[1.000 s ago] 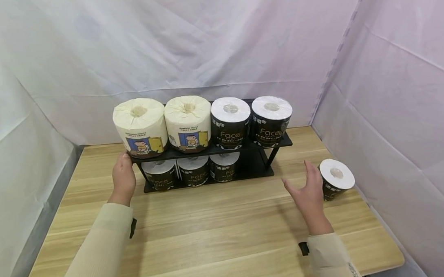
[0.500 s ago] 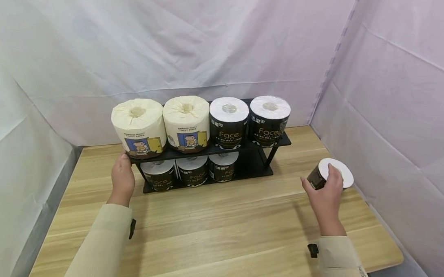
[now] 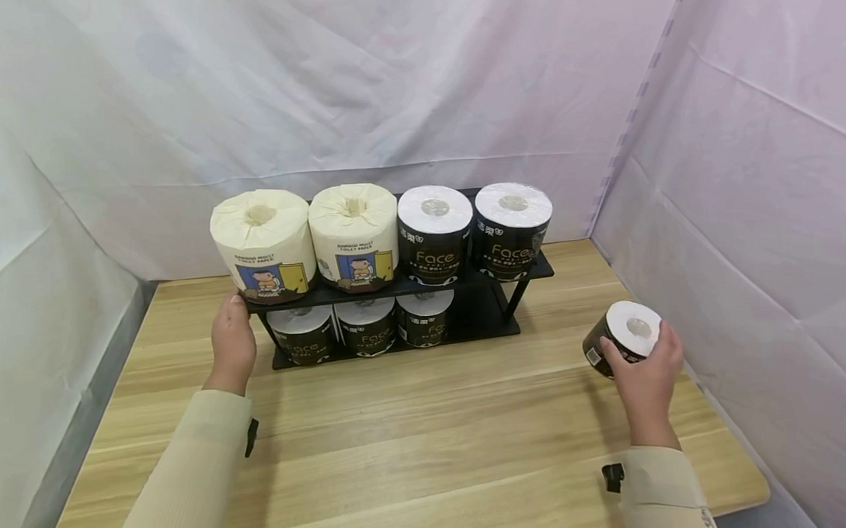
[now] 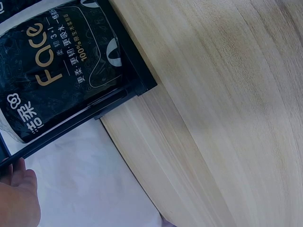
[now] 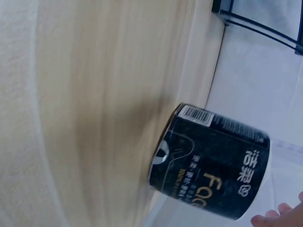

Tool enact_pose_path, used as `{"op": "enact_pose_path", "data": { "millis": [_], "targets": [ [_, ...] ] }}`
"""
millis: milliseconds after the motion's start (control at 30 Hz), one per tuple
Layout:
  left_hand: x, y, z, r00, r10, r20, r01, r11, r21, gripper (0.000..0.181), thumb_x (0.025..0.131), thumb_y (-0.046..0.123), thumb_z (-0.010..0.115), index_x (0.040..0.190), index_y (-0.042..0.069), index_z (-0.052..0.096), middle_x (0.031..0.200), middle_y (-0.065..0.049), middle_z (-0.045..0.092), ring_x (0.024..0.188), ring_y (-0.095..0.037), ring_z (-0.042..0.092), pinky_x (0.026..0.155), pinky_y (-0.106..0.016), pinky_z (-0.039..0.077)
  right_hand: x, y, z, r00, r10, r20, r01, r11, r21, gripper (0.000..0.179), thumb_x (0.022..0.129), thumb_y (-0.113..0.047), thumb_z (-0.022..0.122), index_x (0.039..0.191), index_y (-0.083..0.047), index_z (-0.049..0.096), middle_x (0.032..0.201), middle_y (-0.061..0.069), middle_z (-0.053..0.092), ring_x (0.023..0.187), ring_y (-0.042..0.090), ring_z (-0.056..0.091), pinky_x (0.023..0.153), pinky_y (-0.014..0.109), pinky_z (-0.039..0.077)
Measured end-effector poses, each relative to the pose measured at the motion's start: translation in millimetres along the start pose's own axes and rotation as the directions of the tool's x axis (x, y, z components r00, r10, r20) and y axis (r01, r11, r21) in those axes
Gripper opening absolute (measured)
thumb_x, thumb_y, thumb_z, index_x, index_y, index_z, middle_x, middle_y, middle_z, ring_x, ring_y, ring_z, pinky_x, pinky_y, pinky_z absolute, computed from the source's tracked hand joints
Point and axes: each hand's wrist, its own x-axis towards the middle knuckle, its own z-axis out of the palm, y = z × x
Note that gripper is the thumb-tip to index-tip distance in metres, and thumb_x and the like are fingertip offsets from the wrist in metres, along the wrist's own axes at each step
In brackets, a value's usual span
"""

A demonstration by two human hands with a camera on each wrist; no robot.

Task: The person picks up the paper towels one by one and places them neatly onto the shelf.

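Note:
My left hand (image 3: 233,344) grips the left end of a black two-tier rack (image 3: 396,290); in the left wrist view its fingers (image 4: 19,172) curl at the rack's rail. On the right, my right hand (image 3: 649,373) is around a black-wrapped toilet roll (image 3: 597,343), thumb at the front and fingers at its right side. The white top and the barcode face of this roll show. In the right wrist view, fingertips (image 5: 259,220) appear right by the roll's top rim. Two cream toilet rolls (image 3: 262,223) and two black ones (image 3: 512,241) stand on the upper tier.
Under the upper tier, several black toilet rolls (image 3: 366,332) stand side by side, left of the lower tier's bare right end (image 3: 477,316). The wooden table (image 3: 401,443) stretches in front. White cloth walls (image 3: 361,87) close off the back and sides.
My right hand has moved right, from beside the lone roll to around it. That roll has turned and shifted slightly left, its barcode now showing. The left hand stays at the rack.

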Motion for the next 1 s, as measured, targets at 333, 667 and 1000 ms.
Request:
{"op": "enact_pose_path", "data": {
  "millis": [333, 667, 1000],
  "targets": [
    [0.3, 0.4, 0.3, 1.000, -0.008, -0.004, 0.008, 1.000, 0.019, 0.060, 0.105, 0.036, 0.009, 0.147, 0.002, 0.034, 0.149, -0.021, 0.037, 0.139, -0.035, 0.032, 0.115, -0.052, 0.026, 6.9, 17, -6, 0.996, 0.076, 0.039, -0.077, 0.997, 0.028, 0.100, 0.080, -0.025, 0.078, 0.154, -0.005, 0.014, 0.154, 0.023, 0.010, 0.142, 0.039, 0.013, 0.117, 0.054, 0.018],
    [0.1, 1.1, 0.4, 1.000, -0.001, -0.015, 0.001, 1.000, 0.019, 0.059, 0.105, 0.036, 0.011, 0.143, 0.001, 0.039, 0.146, -0.023, 0.040, 0.136, -0.037, 0.035, 0.113, -0.053, 0.028, 17.0, 34, -12, 0.988, 0.127, 0.088, -0.129, 0.992, 0.009, 0.105, 0.078, -0.026, 0.079, 0.155, -0.006, 0.009, 0.156, 0.026, 0.006, 0.143, 0.041, 0.008, 0.117, 0.055, 0.014],
    [0.4, 0.3, -0.1, 1.000, -0.005, -0.003, 0.005, 1.000, 0.008, 0.057, 0.105, 0.034, 0.009, 0.143, 0.003, 0.039, 0.148, -0.019, 0.039, 0.138, -0.034, 0.034, 0.114, -0.051, 0.028, 23.8, 42, -17, 0.974, 0.170, 0.149, -0.174, 0.985, 0.017, 0.108, 0.081, -0.030, 0.075, 0.154, -0.003, 0.000, 0.157, 0.026, -0.002, 0.145, 0.039, -0.002, 0.119, 0.053, 0.008]
  ]
}}
